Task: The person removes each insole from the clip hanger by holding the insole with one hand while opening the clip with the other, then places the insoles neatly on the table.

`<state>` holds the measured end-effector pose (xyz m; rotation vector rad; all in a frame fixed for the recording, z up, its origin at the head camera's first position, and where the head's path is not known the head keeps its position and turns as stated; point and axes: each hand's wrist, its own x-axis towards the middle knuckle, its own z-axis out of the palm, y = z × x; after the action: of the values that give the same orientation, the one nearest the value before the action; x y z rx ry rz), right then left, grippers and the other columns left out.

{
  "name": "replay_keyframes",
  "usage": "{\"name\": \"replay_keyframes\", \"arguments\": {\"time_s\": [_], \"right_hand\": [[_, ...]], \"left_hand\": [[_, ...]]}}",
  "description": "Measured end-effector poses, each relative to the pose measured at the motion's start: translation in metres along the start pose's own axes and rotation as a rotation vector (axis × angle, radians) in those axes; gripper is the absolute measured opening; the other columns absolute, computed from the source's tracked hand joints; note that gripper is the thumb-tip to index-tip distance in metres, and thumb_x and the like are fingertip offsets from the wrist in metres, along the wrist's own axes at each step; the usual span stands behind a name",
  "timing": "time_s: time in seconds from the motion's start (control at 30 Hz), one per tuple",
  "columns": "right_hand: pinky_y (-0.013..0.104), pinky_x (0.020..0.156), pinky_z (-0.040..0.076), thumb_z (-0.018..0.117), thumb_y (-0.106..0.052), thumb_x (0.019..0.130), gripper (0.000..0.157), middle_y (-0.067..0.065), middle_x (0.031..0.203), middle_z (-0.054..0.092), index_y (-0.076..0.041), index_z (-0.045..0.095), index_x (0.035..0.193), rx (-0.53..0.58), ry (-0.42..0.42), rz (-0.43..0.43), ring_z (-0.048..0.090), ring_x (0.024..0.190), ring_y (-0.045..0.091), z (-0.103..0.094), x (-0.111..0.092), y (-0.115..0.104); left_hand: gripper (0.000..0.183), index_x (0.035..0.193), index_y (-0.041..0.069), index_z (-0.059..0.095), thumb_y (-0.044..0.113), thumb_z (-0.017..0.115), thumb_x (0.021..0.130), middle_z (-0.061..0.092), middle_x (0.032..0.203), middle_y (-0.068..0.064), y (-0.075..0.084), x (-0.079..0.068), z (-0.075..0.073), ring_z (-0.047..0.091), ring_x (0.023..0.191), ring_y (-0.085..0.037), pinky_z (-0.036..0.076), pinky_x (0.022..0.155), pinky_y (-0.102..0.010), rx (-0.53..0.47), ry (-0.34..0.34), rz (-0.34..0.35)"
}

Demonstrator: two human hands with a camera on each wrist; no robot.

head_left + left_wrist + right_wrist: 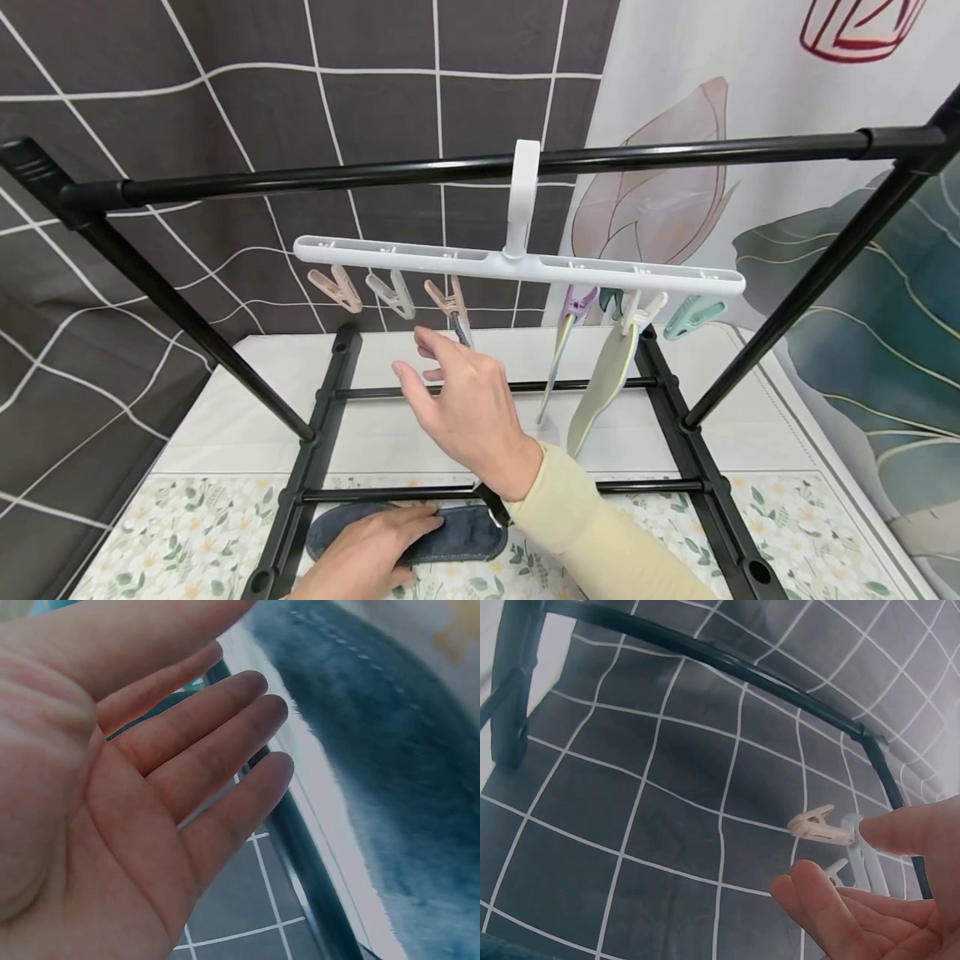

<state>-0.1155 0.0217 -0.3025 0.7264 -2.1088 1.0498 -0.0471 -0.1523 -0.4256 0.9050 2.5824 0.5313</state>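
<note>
A white clip hanger (pixel 480 262) hangs by its hook from a black rack bar. Below its left half are two pink clips, one by the end (pixel 335 287), with a pale grey clip (pixel 392 293) between them. The inner pink clip (pixel 447 300) has a narrow grey piece in it. My right hand (pixel 468 404) is raised just below that clip, thumb and fingers apart in the right wrist view. My left hand (pixel 378 550) lies at a dark blue insole (pixel 465 533) on the table, fingers extended in the left wrist view.
Two pale green insoles, one by its face (pixel 606 387), hang from a purple clip (pixel 579 302) and a white clip (pixel 641 312). A green clip (pixel 693 317) is at the right end. The black rack's frame (pixel 303 500) surrounds the work. A grid curtain (pixel 375 117) stands behind.
</note>
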Motion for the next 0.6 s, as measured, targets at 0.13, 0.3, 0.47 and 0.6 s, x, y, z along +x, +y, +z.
{"name": "replay_keyframes", "arguments": {"time_s": [0.13, 0.3, 0.47, 0.6], "right_hand": [[0.017, 0.064, 0.053, 0.062, -0.024, 0.088, 0.033, 0.010, 0.103, 0.068, -0.001, 0.062, 0.112, 0.006, -0.004, 0.006, 0.068, 0.074, 0.009, 0.000, 0.000, 0.000], [0.018, 0.063, 0.053, 0.062, -0.024, 0.088, 0.034, 0.010, 0.103, 0.068, -0.001, 0.062, 0.112, 0.007, -0.007, 0.008, 0.068, 0.073, 0.010, 0.001, 0.000, 0.000], [0.014, 0.064, 0.052, 0.062, -0.024, 0.088, 0.033, 0.010, 0.102, 0.068, -0.001, 0.063, 0.112, -0.001, 0.001, -0.004, 0.068, 0.071, 0.009, 0.001, 0.000, -0.001], [0.012, 0.064, 0.051, 0.061, -0.024, 0.089, 0.032, 0.010, 0.101, 0.068, -0.001, 0.063, 0.111, -0.006, 0.006, -0.008, 0.068, 0.071, 0.008, 0.002, 0.001, -0.001]], "left_hand": [[0.062, 0.128, 0.019, 0.056, 0.026, 0.078, 0.071, 0.055, 0.128, -0.001, 0.000, 0.000, -0.003, 0.055, 0.112, -0.020, 0.050, 0.084, -0.034, -0.003, 0.044, 0.065], [0.059, 0.127, 0.019, 0.057, 0.027, 0.077, 0.073, 0.058, 0.123, 0.002, -0.001, 0.000, -0.004, 0.057, 0.110, -0.018, 0.050, 0.085, -0.033, -0.025, 0.097, 0.136], [0.042, 0.119, 0.022, 0.061, 0.029, 0.072, 0.080, 0.061, 0.114, 0.010, -0.005, -0.002, -0.009, 0.059, 0.103, -0.010, 0.051, 0.081, -0.030, -0.120, 0.153, 0.143], [0.026, 0.106, 0.028, 0.065, 0.033, 0.070, 0.082, 0.063, 0.099, 0.016, -0.011, 0.002, -0.018, 0.061, 0.091, -0.004, 0.052, 0.076, -0.027, -0.219, 0.319, 0.135]]}}
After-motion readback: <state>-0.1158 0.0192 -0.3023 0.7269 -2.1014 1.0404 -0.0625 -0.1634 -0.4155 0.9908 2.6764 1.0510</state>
